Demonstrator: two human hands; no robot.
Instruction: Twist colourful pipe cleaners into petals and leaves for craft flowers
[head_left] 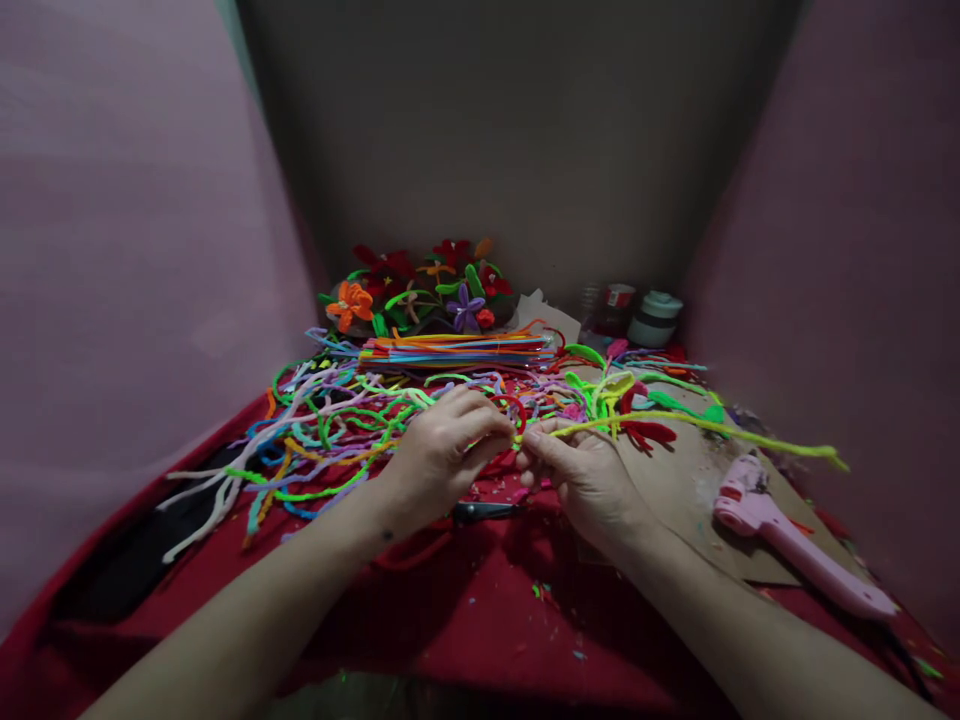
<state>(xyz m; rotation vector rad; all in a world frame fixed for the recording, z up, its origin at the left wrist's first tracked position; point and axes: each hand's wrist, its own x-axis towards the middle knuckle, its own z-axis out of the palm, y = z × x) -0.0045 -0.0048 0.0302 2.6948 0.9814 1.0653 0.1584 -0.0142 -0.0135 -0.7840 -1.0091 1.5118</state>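
Note:
My left hand and my right hand meet over the red cloth, fingertips pinched together. Between them they hold the end of a long yellow-green pipe cleaner that stretches to the right, past a red pipe-cleaner piece. A small red loop arches just above the pinch; I cannot tell whether it is attached. Both hands are closed in a pinch.
A tangle of loose coloured pipe cleaners spreads left. A straight bundle lies behind, with finished pipe-cleaner flowers at the back. A pink glue gun rests on cardboard at right. Two jars stand behind. A dark tool lies below my hands.

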